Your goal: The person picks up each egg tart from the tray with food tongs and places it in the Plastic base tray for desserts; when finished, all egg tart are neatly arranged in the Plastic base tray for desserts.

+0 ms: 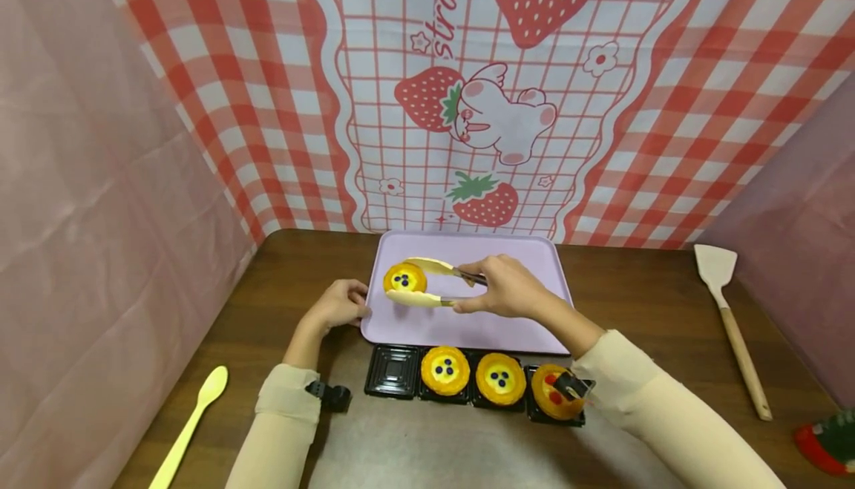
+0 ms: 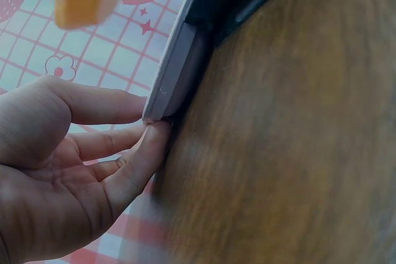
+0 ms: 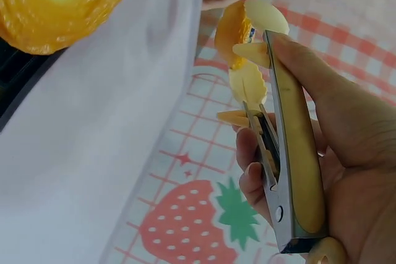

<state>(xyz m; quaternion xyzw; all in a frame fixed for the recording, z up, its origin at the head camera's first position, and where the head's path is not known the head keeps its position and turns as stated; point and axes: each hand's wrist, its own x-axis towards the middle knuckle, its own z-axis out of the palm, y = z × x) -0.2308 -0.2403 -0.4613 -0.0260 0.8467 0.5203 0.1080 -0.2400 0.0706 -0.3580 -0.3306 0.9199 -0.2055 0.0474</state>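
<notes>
With its fingers and thumb, my left hand (image 1: 344, 303) pinches the left edge of a pale lilac tray (image 1: 521, 329); the left wrist view shows the rim (image 2: 153, 112) caught between them. My right hand (image 1: 513, 287) grips a pair of tongs (image 1: 415, 299) with cream tips and metal-edged handles (image 3: 300, 153). Between the tips sits a yellow tart (image 1: 404, 279) with dark blue berries, raised above the tray's left part. In the right wrist view this tart (image 3: 230, 34) is seen edge-on.
Along the tray's near side stand a bare black square holder (image 1: 393, 372), two blueberry tarts (image 1: 445, 371) in black holders, and a red-topped tart (image 1: 549, 392) partly behind the wrist camera. A yellow spoon (image 1: 194, 422) lies left, a spatula (image 1: 731, 326) right. A checked cloth (image 1: 267, 103) hangs behind.
</notes>
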